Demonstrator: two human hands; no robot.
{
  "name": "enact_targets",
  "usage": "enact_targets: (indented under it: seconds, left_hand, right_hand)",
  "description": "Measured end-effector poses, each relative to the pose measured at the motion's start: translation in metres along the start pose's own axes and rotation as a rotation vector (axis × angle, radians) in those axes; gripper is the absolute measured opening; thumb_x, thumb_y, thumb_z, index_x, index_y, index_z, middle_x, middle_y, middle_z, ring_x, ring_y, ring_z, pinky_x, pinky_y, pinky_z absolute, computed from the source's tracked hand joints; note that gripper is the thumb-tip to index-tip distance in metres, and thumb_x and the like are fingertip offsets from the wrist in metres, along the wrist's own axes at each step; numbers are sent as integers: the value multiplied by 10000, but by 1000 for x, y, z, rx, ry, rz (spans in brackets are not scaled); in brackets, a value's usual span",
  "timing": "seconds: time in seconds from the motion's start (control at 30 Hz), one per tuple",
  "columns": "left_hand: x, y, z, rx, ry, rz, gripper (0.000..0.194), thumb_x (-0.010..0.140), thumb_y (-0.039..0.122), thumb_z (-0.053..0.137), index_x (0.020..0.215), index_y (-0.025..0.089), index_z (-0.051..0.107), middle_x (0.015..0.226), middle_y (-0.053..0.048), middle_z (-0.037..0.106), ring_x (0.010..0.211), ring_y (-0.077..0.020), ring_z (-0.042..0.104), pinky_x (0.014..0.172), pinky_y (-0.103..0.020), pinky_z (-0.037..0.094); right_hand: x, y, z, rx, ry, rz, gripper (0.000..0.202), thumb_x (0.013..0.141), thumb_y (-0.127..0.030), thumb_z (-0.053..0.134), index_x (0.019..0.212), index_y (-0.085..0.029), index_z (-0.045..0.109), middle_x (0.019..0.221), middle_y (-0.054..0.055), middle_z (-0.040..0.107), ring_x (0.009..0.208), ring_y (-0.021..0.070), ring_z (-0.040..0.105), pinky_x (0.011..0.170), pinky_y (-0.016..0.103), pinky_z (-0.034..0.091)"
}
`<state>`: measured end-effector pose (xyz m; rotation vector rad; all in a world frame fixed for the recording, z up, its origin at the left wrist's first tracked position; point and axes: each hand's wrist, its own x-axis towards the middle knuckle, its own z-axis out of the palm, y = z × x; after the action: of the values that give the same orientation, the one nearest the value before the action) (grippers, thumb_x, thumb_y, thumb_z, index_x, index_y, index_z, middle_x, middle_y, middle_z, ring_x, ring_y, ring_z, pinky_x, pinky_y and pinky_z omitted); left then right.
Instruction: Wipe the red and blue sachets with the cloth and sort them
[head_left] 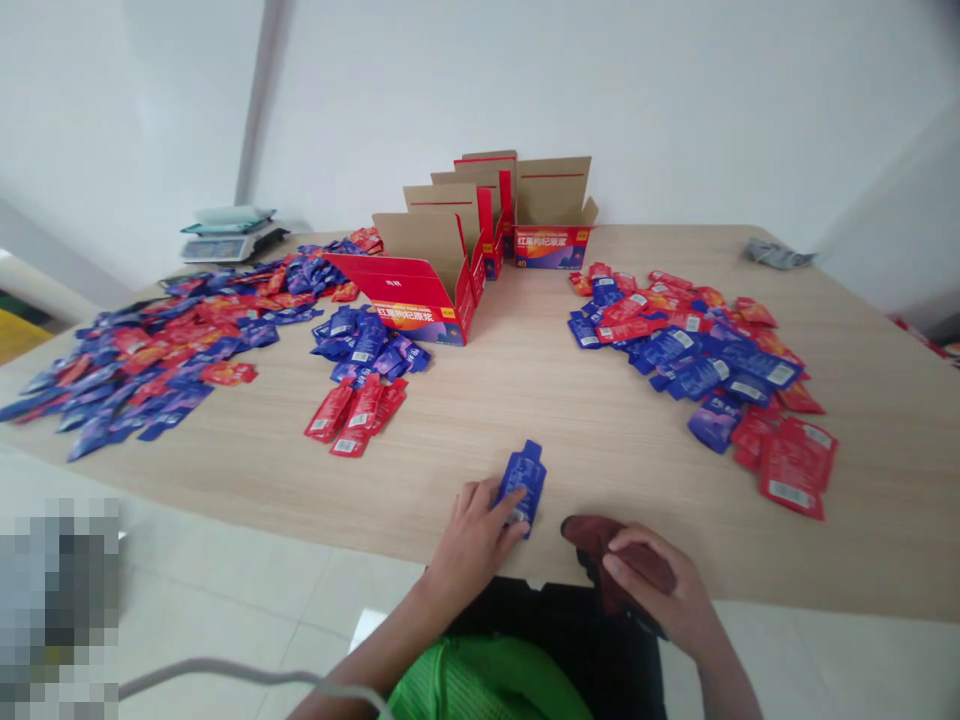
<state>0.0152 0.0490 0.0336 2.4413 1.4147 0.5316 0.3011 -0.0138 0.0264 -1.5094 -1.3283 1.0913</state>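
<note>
Front carton (416, 318): printed red/blue cardboard, plain brown inside, flaps up, boxy. More cartons (551, 245), same stiff board, stand behind it and to its right. Table (480, 400) under all: pale wood-grain top, smooth.

Blue pouch (532, 464): flat, glossy film, rounded shoulders, narrow squared neck pointing away from the person. Lies on the table on the person's side of the front carton, a bit right of it.

Blue pouches (364, 340), slick and overlapping, sit just beside the front carton on the person's side; red pouches (352, 415), same flat film with white barcode patches, are nearer the person. Big mixed heap (180, 340), crinkly and shiny, left of the carton; another mixed heap (697, 360) well to its right.

Left hand (472, 535): palm down, forearm slanting in from the body, index laid across the blue pouch, thumb at its lower edge, other fingers bent by its left side. Fingers are on the film; can't tell if they pinch it or only press.

Right hand (667, 590): thumb and fingers closed on a dark reddish cloth (596, 535), soft, folded, black-edged, near the table edge, farther right of the carton than the blue pouch. Wrist bent inward.
</note>
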Motion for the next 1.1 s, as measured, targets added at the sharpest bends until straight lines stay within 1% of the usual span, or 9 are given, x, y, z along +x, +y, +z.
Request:
enact_targets:
  seconds: [0.13,0.23,0.43,0.63,0.7,0.77,0.9,1.0,1.1]
  left_hand:
    - [-24,-1,1,101,-6,80,571,979,303,715,1521,307,534,1644,-120,381,1420,-369,425,1102,-582,491]
    - [-42,-6,7,97,14,181,526,978,291,717,1485,292,575,1606,-109,446,1441,-350,428,1116,-537,499]
    - [-55,-16,17,40,20,401,372,1054,191,582,1423,210,623,1477,-89,616,1431,-269,493,1162,-452,479]
    - [-52,-18,14,-51,54,472,379,1055,142,569,1432,158,602,1504,-110,602,1477,-264,468,1208,-452,446]
    - [-51,-18,15,-59,74,460,365,1054,145,574,1417,148,610,1506,-124,598,1476,-269,475,1203,-457,456]
    - [-51,-18,17,-63,105,443,327,1055,172,587,1377,141,635,1461,-134,635,1431,-269,533,1178,-451,484]
    - [-52,-18,21,-82,133,396,283,1060,212,599,1331,160,664,1267,-103,753,1233,-232,692,1131,-421,523]
    - [-52,-18,22,-61,102,382,281,1069,224,588,1333,167,663,1320,-98,735,1239,-227,695,1115,-406,535]
    - [-50,-18,20,-46,94,409,292,1072,226,580,1345,153,654,1388,-107,696,1299,-236,662,1113,-403,541]
  right_hand:
    - [1,0,-1,13,-32,-3,296,851,-533,780,932,-255,722,971,45,747,937,230,717,876,314,578]
    - [0,2,2,43,21,8,314,816,-533,815,920,-250,728,960,49,753,929,236,721,879,336,588]
    - [10,3,13,219,309,63,364,753,-512,876,928,-236,714,925,38,760,868,216,725,779,303,591]
    - [48,-41,28,208,484,-54,318,833,-467,831,1030,-249,709,969,31,759,874,218,724,746,314,586]
    - [60,-59,43,46,420,-232,224,873,-404,807,1025,-264,722,986,25,747,907,212,712,825,336,577]
    - [69,-68,63,-122,234,-465,138,921,-330,758,1043,-276,722,1065,35,736,1002,218,692,924,371,561]
    - [80,-52,99,-446,-164,-847,71,963,-251,694,1029,-274,704,1067,36,723,1100,235,639,1008,417,536]
    - [96,-31,103,-577,-173,-872,76,967,-245,686,1039,-268,697,1076,42,714,1131,251,613,1021,433,524]
    - [128,-22,88,-669,-107,-839,121,966,-240,686,1085,-259,690,1120,60,709,1133,255,613,1024,437,516]
